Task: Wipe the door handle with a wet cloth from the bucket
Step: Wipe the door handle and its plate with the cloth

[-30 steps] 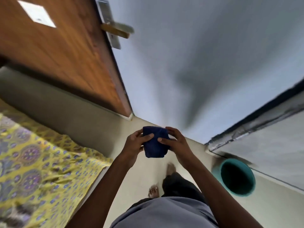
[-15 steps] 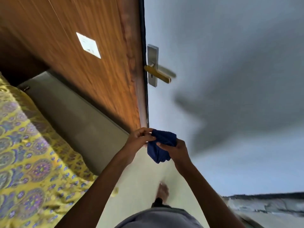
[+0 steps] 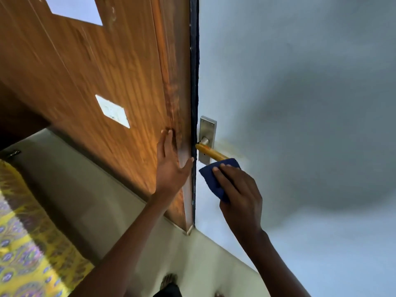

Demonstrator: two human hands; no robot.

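1. The brass door handle (image 3: 211, 152) juts from a steel backplate (image 3: 207, 138) on the pale door face, just beside the door's dark edge.
2. The right hand (image 3: 237, 189) has its grip closed on a folded navy cloth (image 3: 214, 179), whose top edge touches the handle's outer end.
3. The left hand (image 3: 170, 166), left of the handle, lies flat with fingers spread on the wooden panel (image 3: 102, 67), holding nothing.
4. A white label (image 3: 113, 111) on that panel carries print too blurred to read.
5. No container shows.

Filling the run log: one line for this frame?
phase: wipe start | right hand: holds blue cloth at door handle tip | left hand: flat on door
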